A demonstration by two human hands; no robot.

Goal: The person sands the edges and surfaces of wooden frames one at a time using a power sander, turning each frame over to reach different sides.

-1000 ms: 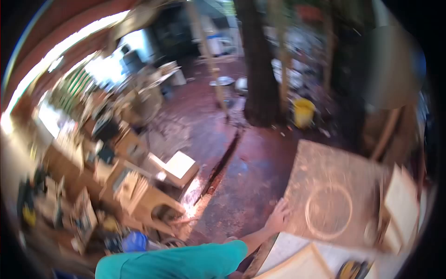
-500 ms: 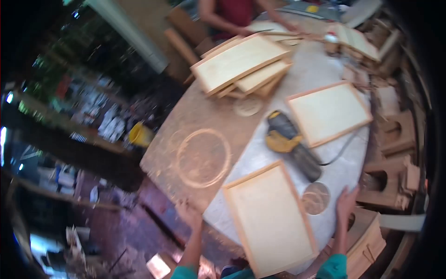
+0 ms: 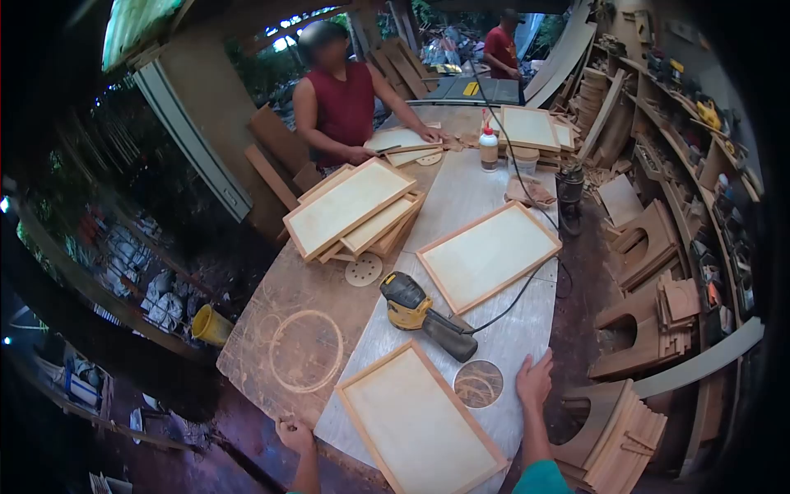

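Observation:
My left hand (image 3: pixel 295 434) is at the near left edge of the worktable (image 3: pixel 255 362), its fingers curled over the edge. At the right edge, my right hand (image 3: pixel 535 377) rests with fingers stretched out and a little apart, beside a round cut-out (image 3: pixel 478 384) in the light sheet. Between my hands lies a shallow wooden framed panel (image 3: pixel 421 420), pale inside with a raised rim. A yellow and black sander (image 3: pixel 420 311) lies on its side just beyond it, its cord trailing right. Farther on is a second framed panel (image 3: pixel 490 253).
A stack of framed panels (image 3: pixel 350 206) sits at the left. Across the table, a co-worker in a red sleeveless shirt (image 3: pixel 344 107) handles wooden pieces. A glue bottle (image 3: pixel 489 150) stands at the far right. Cut wooden parts (image 3: pixel 642 325) fill the right side; another person (image 3: pixel 500 51) stands behind.
The view has tilted up and sharpened, bringing the co-worker's upper body and the background into sight. Both hands remain at the table edges, and the panels and sander lie as before.

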